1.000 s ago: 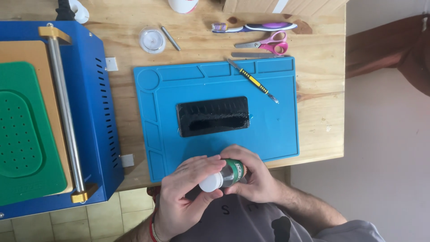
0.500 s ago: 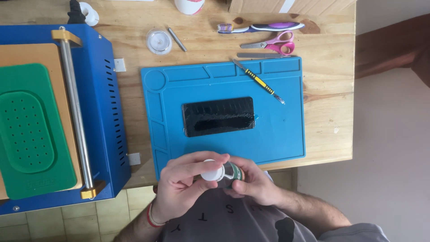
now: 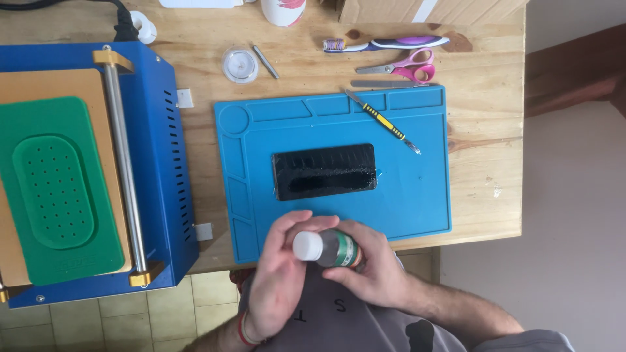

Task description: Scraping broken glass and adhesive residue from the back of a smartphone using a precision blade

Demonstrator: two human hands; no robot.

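A small dark-green bottle (image 3: 339,249) with a white cap (image 3: 308,246) lies sideways between both hands at the near edge of the table. My right hand (image 3: 372,267) grips the bottle's body. My left hand (image 3: 282,274) curls around the cap end, fingers touching the cap. Just beyond the hands a black phone-like slab (image 3: 325,171) lies flat on a blue work mat (image 3: 417,189).
A blue machine (image 3: 156,150) with a green perforated pad (image 3: 55,192) fills the left side. On the mat lies a yellow-and-black pry tool (image 3: 383,121). Behind it are pink scissors (image 3: 404,66), a toothbrush (image 3: 385,44), a metal strip and a small round clear lid (image 3: 240,64).
The view has drifted slightly, so the table items sit a little further right. Both hands stay on the bottle; the left hand's fingers have shifted around the cap.
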